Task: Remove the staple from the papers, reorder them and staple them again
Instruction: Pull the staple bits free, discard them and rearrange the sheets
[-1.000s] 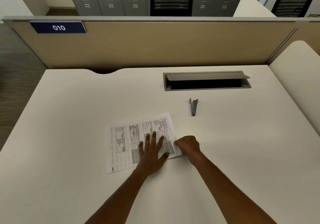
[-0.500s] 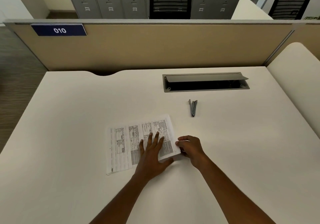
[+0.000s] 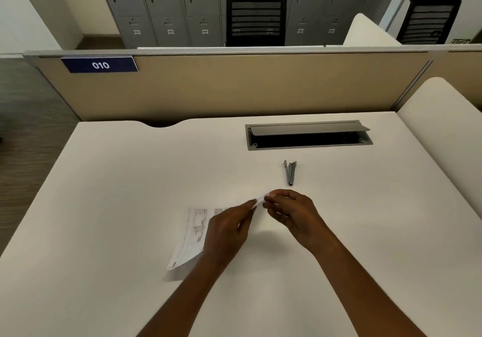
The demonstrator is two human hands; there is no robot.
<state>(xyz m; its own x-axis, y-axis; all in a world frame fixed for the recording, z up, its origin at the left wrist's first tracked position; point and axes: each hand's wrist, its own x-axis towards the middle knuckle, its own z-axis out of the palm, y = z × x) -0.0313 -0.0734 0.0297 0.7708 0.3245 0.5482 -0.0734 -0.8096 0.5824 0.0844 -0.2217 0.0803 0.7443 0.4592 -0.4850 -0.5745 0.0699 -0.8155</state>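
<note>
White desk [image 3: 117,180] fills the view, backed by a tan partition [image 3: 234,86] that carries a blue sign [image 3: 100,64] reading 010. Both hands meet at one raised corner of the papers [image 3: 194,235]. The left hand [image 3: 229,228] pinches that corner from the left with its fingertips, and the right hand [image 3: 293,215], fingers curled, pinches the same corner from the right. The corner is blurred, so the staple cannot be made out. From the left hand the printed sheets slope down and to the left, their far end on the desk. Just beyond the right hand, apart from it, lies a grey stapler [image 3: 290,172], and further beyond that sits an open cable tray [image 3: 309,136] set into the desk.
</note>
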